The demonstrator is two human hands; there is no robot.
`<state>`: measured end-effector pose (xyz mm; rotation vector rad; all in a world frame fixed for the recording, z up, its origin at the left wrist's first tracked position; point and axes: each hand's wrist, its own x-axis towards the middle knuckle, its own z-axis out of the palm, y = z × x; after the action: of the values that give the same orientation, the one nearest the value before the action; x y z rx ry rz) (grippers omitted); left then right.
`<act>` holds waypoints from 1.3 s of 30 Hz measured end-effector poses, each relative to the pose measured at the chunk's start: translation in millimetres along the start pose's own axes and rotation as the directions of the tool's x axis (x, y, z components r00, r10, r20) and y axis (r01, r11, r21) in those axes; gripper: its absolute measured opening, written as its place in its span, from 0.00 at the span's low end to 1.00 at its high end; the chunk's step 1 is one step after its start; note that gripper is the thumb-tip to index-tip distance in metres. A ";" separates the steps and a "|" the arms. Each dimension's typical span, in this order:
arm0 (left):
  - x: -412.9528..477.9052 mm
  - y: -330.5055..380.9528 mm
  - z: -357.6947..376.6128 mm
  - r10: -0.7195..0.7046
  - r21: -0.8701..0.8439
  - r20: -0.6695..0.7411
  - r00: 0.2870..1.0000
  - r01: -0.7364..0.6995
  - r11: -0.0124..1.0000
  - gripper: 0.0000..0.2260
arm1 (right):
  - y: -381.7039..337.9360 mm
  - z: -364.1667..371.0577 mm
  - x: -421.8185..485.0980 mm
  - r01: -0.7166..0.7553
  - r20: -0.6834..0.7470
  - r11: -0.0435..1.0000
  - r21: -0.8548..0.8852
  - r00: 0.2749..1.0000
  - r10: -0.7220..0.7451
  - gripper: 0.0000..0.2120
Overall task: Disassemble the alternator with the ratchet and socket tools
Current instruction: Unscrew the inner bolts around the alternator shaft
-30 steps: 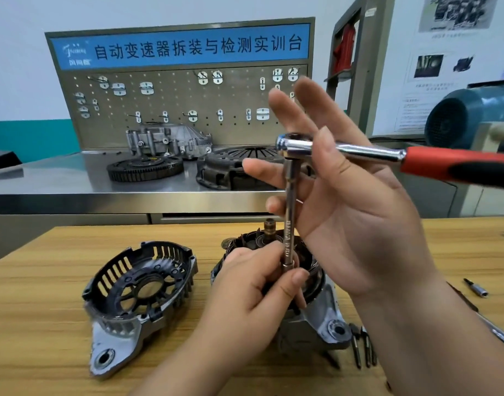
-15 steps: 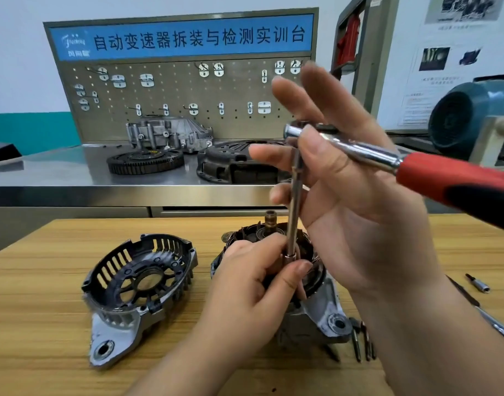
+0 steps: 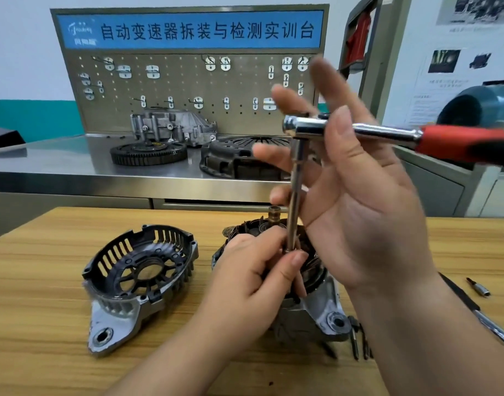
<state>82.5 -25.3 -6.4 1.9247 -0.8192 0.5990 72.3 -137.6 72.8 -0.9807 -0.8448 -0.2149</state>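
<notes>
The alternator body (image 3: pixel 328 307) stands on the wooden table (image 3: pixel 39 281), its shaft end up. Its removed end cover (image 3: pixel 136 278) lies to the left, open side up. A ratchet (image 3: pixel 359 131) with a red and black handle carries a long extension bar (image 3: pixel 295 195) pointing straight down into the alternator's top. My left hand (image 3: pixel 253 284) pinches the bar's lower end, where the socket is hidden by my fingers. My right hand (image 3: pixel 356 195) holds the ratchet near its head between thumb and spread fingers.
Long bolts (image 3: pixel 356 338) lie by the alternator's right foot, a small bit (image 3: pixel 477 288) and a chrome bar (image 3: pixel 499 330) farther right. Behind the table a steel bench (image 3: pixel 59 164) bears a gear ring (image 3: pixel 148 152), a clutch cover (image 3: pixel 239 161) and a housing, under a pegboard.
The ratchet handle swung toward me and back out to the right, turning about the upright bar. My left hand kept its pinch on the bar's lower end.
</notes>
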 end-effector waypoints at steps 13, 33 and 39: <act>1.9 3.2 -4.9 0.021 -0.022 0.090 0.996 -0.019 1.000 0.16 | 0.7 -5.1 -0.3 -0.228 0.001 0.966 0.124 0.973 0.230 0.25; 6.6 1.4 -6.5 0.006 -0.085 0.069 0.998 0.000 0.996 0.14 | 4.1 1.8 -3.1 -0.117 -0.152 0.991 0.069 0.980 0.126 0.19; 5.6 2.6 -5.3 -0.046 -0.170 0.027 0.999 0.049 0.984 0.11 | 3.4 8.8 -5.4 0.150 -0.128 0.945 -0.290 0.973 -0.194 0.17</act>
<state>83.8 -23.1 1.3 1.7922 -0.8103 0.4635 65.8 -129.7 69.2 -1.1365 -0.7695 -0.5671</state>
